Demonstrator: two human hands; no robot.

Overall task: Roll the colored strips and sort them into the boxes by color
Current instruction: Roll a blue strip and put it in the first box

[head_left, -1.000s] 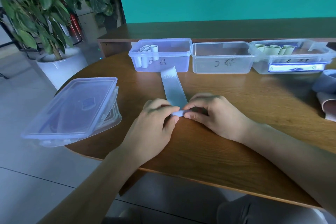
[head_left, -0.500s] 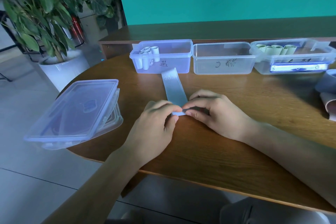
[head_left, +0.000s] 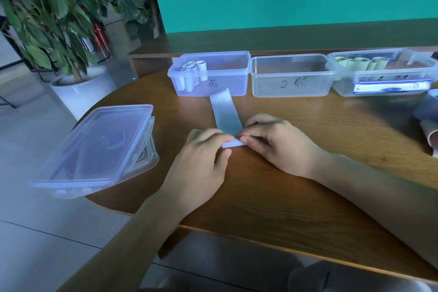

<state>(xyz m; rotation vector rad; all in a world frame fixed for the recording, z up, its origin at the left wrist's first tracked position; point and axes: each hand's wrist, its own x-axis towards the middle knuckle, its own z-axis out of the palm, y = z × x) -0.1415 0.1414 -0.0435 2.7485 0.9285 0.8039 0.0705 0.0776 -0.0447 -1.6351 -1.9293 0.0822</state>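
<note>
Now, from the head view, both hands meet at the near end of a pale blue strip [head_left: 226, 117] that lies flat on the round wooden table [head_left: 296, 197]. The left hand [head_left: 201, 163] has its fingers curled over the strip's near left corner, thumb tucked under toward the edge, pinching it. The right hand [head_left: 277, 144] pinches the near right corner between thumb and forefinger, its other fingers curled on the tabletop. Between the two sets of fingertips a short folded or rolled bit of the strip shows; how far it is rolled cannot be told. The strip runs away from the hands toward the far side, and its far end, printed "20 LB", curls up just in front of the left box [head_left: 213, 78].

That left box is tinted blue and holds several pale blue rolls [head_left: 193, 70] standing at its left end. Just beside it on the right stands the middle box [head_left: 291, 78], clear, with handwriting on its front wall. Further right the right box [head_left: 384, 76] holds greenish rolls [head_left: 362, 63] along its far side.

At the near left edge of the table a stack of clear lids [head_left: 94, 147] overhangs the rim, tilted. At the far right edge lie more strips [head_left: 429, 111], partly cut off. A potted plant [head_left: 59, 31] stands on the floor at the far left.
</note>
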